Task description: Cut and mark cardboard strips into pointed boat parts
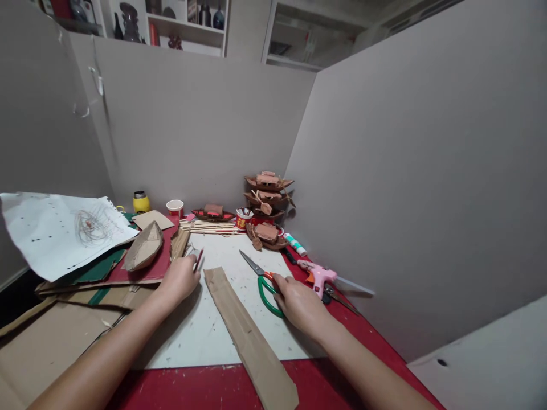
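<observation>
L hand [182, 277] has a thin dark red stick [199, 259], R hand [301, 302] has scissors [253, 265], w/ a long cardboard strip [250, 337] btwn them.
L hand is curled tight round the stick, which pokes up; can't tell if it's a pencil. R hand grips the scissors by the orange & green handles, blades pointing away from the person, over the white sheet [179, 344]. The strip lies on the sheet & its near end goes past the edge, over the red table [200, 390]. A cardboard boat [145, 249] sits on the L side, nr a scribbled paper [64, 233]. Thin sticks [211, 227] lie at the back, & brown boats [268, 197] are piled up by the wall. The pink glue gun [319, 277] is just beside R hand.
</observation>
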The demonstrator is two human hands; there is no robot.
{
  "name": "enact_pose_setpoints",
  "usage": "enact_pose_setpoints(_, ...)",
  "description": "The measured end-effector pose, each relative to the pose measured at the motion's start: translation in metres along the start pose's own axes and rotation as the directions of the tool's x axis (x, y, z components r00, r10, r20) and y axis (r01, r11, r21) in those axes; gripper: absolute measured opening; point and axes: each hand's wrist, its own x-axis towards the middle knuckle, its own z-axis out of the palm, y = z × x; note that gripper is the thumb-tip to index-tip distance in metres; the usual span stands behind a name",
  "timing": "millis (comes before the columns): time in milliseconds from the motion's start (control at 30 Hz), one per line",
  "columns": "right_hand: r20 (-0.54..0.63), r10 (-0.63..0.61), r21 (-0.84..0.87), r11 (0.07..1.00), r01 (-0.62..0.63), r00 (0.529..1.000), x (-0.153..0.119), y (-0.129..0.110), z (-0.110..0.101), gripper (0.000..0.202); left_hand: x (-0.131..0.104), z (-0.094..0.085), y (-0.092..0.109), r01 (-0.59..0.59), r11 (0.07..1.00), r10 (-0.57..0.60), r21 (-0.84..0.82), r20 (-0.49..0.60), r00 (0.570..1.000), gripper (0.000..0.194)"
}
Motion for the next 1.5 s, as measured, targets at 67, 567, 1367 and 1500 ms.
enact_pose_setpoints(67,-0.104,-0.062,0.049,0.997,0.068,0.993,-0.001,-0.010,-0.003,0.044,-0.010,-0.002,0.015,-0.055,0.990,0.052,-0.130,-0.030,0.998,0.023)
enact_pose_setpoints(567,0.026,-0.177,0.285,0.945,0.163,0.984,-0.031,-0.023,0.006,0.013,0.002,0.010,0.000,0.003,0.973,0.004,0.230,-0.030,1.000,0.019)
enact_pose_setpoints(1367,-0.075,-0.302,0.383,0.871,0.307,0.950,-0.050,-0.028,0.011,0.059,0.045,-0.011,0.007,0.053,0.982,-0.053,-0.182,0.005,0.999,0.030)
enact_pose_setpoints(1500,-0.041,-0.327,0.345,0.882,0.320,0.944,-0.029,-0.039,0.014,0.060,0.025,-0.010,0.025,-0.001,0.858,0.048,-0.514,0.077,0.996,0.026)
